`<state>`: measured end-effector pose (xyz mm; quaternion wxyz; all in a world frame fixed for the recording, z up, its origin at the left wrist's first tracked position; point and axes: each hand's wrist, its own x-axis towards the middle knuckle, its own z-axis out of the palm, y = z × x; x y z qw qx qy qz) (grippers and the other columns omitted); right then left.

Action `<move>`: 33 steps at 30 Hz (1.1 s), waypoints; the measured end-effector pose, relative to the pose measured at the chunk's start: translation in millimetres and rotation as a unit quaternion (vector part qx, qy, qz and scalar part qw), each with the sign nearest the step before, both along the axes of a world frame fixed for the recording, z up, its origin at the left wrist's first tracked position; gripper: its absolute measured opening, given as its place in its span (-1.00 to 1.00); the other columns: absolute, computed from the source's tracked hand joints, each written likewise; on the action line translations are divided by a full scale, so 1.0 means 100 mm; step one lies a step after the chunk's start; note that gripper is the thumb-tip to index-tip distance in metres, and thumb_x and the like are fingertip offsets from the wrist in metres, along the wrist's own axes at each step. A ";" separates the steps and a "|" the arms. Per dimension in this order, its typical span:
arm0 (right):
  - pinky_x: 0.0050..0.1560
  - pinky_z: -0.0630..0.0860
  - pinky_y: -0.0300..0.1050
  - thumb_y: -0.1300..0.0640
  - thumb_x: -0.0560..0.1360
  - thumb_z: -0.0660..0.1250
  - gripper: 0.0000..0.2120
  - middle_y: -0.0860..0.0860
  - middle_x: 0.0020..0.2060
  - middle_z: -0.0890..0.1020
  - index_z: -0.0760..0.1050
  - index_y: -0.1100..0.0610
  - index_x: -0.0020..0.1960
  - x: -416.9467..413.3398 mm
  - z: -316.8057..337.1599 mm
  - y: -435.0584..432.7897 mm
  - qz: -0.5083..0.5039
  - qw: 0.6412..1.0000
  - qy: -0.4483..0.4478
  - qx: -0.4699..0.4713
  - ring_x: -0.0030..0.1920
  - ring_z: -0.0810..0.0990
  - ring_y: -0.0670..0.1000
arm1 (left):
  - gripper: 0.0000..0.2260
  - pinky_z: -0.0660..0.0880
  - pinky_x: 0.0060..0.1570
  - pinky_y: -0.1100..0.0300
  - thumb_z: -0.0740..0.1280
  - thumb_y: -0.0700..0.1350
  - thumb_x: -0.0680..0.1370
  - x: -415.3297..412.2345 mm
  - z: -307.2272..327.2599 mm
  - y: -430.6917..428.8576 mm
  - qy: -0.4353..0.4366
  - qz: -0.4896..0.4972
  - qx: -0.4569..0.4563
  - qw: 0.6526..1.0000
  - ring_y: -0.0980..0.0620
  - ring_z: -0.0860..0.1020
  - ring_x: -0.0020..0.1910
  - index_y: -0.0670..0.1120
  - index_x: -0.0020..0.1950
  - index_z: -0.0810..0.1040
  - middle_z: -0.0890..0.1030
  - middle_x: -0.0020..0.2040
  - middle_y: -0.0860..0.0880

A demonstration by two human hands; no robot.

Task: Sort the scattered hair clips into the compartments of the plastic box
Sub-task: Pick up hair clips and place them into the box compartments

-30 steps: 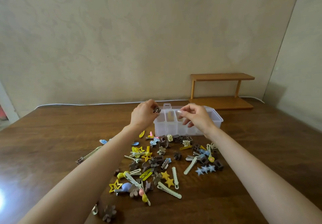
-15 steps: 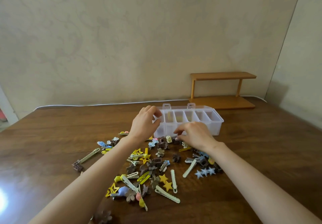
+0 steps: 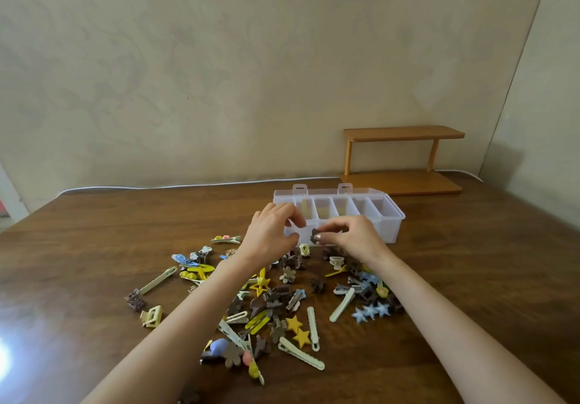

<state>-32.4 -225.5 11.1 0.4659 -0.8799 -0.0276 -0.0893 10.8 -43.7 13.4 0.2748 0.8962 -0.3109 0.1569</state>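
A clear plastic box (image 3: pixel 390 221) with several compartments stands open at the far middle of the table. In front of it lies a heap of hair clips (image 3: pixel 282 303): brown, yellow, cream and blue ones. My right hand (image 3: pixel 354 238) pinches a small brown clip (image 3: pixel 314 236) just in front of the box's near wall. My left hand (image 3: pixel 273 234) hovers right beside it at the box's left end, fingers curled and apart, with nothing visible in them.
A wooden two-tier shelf (image 3: pixel 403 158) stands behind the box at the back right. A white cable (image 3: pixel 157 187) runs along the table's far edge by the wall. More clips lie scattered left, such as a cream claw clip (image 3: pixel 151 316).
My right hand went down to the heap, took a brown clip and lifted it in front of the box. My left hand let its brown clip go at the box and drew back slightly.
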 end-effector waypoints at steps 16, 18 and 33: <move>-0.20 0.39 -0.28 0.00 0.50 0.36 -0.90 -0.13 -0.18 0.66 0.63 -0.03 -0.05 -0.04 0.01 -0.11 -0.068 0.961 -0.085 -0.253 -0.13 0.58 -0.14 | -0.85 0.44 -0.07 0.10 0.37 0.01 0.48 0.27 0.13 -0.13 -0.042 0.061 -0.055 0.996 0.07 0.46 -0.05 0.00 0.00 0.56 0.61 -0.05 0.11; -0.14 0.38 -0.28 0.01 0.51 0.33 -0.88 -0.11 -0.09 0.66 0.63 -0.03 -0.02 -0.04 -0.05 -0.10 -0.052 0.941 -0.097 -0.321 -0.04 0.58 -0.11 | -0.82 0.45 -0.03 0.08 0.36 0.03 0.48 0.39 0.13 -0.17 -0.031 0.091 -0.039 0.995 0.02 0.46 0.03 -0.01 0.03 0.58 0.61 -0.02 0.07; -0.12 0.41 -0.20 -0.15 0.39 0.42 -0.75 -0.11 -0.13 0.57 0.62 -0.03 -0.03 -0.05 -0.07 -0.06 0.000 0.933 -0.069 -0.353 -0.07 0.54 -0.06 | -0.83 0.40 -0.06 0.19 0.28 -0.10 0.54 0.43 0.20 -0.28 -0.049 0.063 -0.038 0.996 0.02 0.46 0.03 -0.07 0.11 0.56 0.59 0.03 0.00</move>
